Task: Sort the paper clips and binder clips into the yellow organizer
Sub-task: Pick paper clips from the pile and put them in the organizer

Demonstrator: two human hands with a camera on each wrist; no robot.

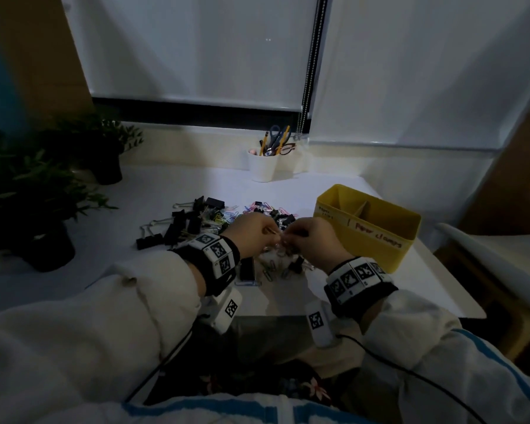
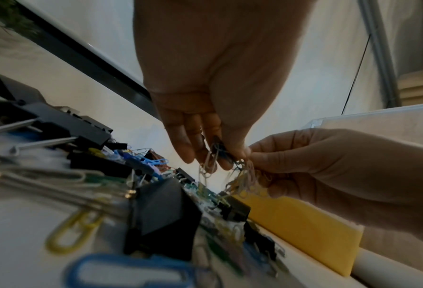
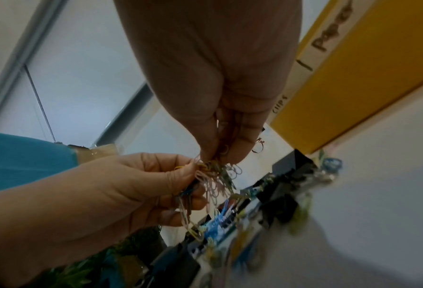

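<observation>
Yellow plastic marks the goal: in the head view the organizer (image 1: pixel 368 225) stands on the white table (image 1: pixel 153 191) to the right of both hands, its long axis running from far-left to near-right, its open top up and its labelled side towards the person. The right hand (image 1: pixel 314 240) is the nearer of the two to it, just beside its near-left corner; the left hand (image 1: pixel 251 237) is farther left. Both hover together over the pile of clips (image 1: pixel 227 221), fingertips meeting on a tangle (image 1: pixel 280 244) of paper clips. Black binder clips (image 1: pixel 178 224) lie mostly in the left part of the pile.

From the left wrist, the left hand (image 2: pixel 212 93) pinches a few linked paper clips hanging downward from its fingers (image 2: pixel 180 144), while the right hand (image 2: pixel 328 167) grips the tangle (image 2: pixel 242 177) from the right. The organizer (image 2: pixel 301 224) shows below and beyond the right hand.

From the right wrist, the right hand (image 3: pixel 212 78) is clamped on the top of the tangle (image 3: pixel 217 175), whose clips dangle with long axes roughly vertical; the left hand (image 3: pixel 121 194) pinches its lower left side. The organizer (image 3: pixel 368 78) wall rises close by on the right. I judge the hands are pulling the tangle apart, and a short carry rightward by the right hand would reach the paper-clip compartment, though which compartment that is I cannot read for sure.
</observation>
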